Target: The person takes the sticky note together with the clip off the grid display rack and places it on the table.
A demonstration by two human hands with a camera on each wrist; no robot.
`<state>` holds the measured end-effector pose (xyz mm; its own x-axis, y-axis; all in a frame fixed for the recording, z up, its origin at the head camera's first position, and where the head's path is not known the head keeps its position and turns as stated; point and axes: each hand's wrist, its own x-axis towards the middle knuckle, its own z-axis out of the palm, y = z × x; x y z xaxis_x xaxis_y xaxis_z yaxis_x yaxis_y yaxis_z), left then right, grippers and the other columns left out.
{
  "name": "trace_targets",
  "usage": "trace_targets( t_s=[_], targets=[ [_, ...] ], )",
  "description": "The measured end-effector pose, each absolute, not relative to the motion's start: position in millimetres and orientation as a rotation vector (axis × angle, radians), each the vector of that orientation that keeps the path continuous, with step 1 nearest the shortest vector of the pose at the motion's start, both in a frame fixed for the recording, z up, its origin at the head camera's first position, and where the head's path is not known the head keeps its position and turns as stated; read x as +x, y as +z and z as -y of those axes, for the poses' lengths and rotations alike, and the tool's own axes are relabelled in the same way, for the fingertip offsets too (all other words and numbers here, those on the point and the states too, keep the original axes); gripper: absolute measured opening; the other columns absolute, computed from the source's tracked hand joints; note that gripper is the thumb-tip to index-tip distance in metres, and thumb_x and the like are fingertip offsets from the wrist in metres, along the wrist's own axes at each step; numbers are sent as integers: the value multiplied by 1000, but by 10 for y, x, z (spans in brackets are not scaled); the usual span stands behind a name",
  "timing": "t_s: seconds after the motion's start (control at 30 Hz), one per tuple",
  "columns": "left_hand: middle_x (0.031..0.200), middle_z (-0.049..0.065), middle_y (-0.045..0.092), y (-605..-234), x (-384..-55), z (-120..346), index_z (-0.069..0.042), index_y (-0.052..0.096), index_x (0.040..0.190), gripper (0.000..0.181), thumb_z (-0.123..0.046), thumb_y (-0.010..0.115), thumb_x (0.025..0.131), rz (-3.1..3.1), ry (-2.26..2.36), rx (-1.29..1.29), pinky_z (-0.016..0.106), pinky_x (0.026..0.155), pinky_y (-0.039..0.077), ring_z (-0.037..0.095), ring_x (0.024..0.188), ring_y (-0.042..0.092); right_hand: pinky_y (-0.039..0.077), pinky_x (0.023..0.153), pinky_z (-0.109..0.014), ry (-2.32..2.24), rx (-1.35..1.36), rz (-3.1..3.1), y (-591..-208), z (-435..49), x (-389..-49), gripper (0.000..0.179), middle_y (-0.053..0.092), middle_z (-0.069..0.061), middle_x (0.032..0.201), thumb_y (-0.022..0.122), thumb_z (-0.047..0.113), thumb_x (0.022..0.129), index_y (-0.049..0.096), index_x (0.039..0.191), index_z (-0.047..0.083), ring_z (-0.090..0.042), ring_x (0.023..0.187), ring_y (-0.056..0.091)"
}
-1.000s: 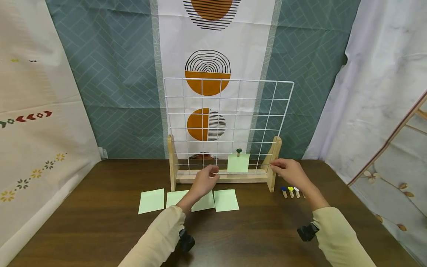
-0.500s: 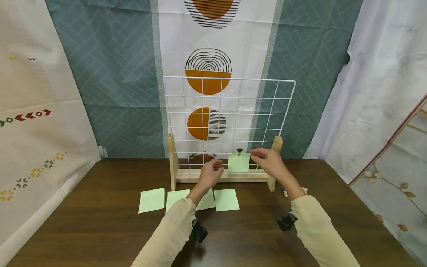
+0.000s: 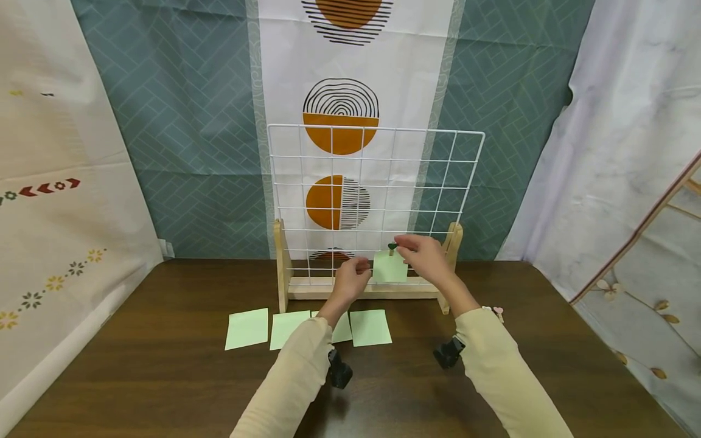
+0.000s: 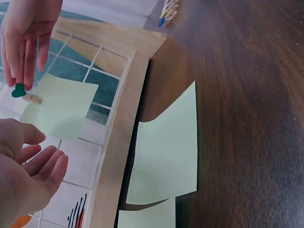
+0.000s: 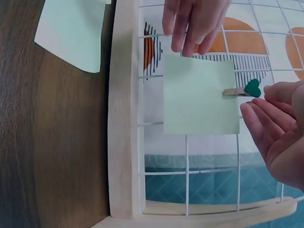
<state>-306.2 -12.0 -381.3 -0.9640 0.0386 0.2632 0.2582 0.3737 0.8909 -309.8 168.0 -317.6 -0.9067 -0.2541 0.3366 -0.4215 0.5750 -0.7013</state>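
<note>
A pale green paper note [image 3: 390,267] hangs on the white wire grid [image 3: 361,184], held by a small wooden clothespin with a dark green heart [image 5: 252,88]. My right hand [image 3: 424,258] is at the clothespin. In the right wrist view its thumb and fingertips stand beside the heart, very close; I cannot tell whether they touch it. My left hand [image 3: 350,281] is just left of the hanging note, fingers loosely bent and holding nothing. In the left wrist view, the note [image 4: 59,107] hangs flat between both hands.
Several green notes lie in a row on the brown table, including a leftmost note [image 3: 247,329] and a rightmost one [image 3: 370,327]. More clothespins [image 4: 168,12] lie to the right of the stand, partly hidden by my right arm. A wooden base [image 3: 364,292] supports the grid.
My right hand has moved left from the stand's right post to the heart clothespin. My left hand has shifted slightly right and up toward the note. The hanging note stays in place.
</note>
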Motion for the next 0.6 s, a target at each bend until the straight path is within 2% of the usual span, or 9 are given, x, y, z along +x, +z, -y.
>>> trace_targets(
  t_s=[0.2, 0.4, 0.6],
  targets=[
    [106, 19, 67, -3821, -3111, 69, 9, 61, 117, 30, 3, 56, 89, 2426, -1633, -245, 41, 85, 50, 33, 103, 62, 56, 73, -35, 1231, 587, 2621, -3201, -1618, -3174, 32, 61, -24, 122, 56, 3, 96, 59, 125, -9, -34, 103, 64],
    [101, 18, 68, -3821, -3146, 25, 8, 65, 109, 24, 4, 57, 86, 2399, -1635, -231, 40, 83, 51, 31, 98, 64, 56, 72, -35, 1189, 592, 2628, -3208, -1573, -3222, 30, 63, -24, 118, 56, 4, 96, 60, 122, -10, -34, 101, 65],
    [99, 17, 68, -3810, -3164, -16, 7, 66, 107, 22, 1, 62, 87, 2377, -1676, -197, 36, 77, 53, 29, 94, 66, 56, 70, -34, 1091, 584, 2656, -3186, -1565, -3249, 28, 65, -23, 114, 56, 5, 96, 63, 120, -8, -31, 87, 69]
  ],
)
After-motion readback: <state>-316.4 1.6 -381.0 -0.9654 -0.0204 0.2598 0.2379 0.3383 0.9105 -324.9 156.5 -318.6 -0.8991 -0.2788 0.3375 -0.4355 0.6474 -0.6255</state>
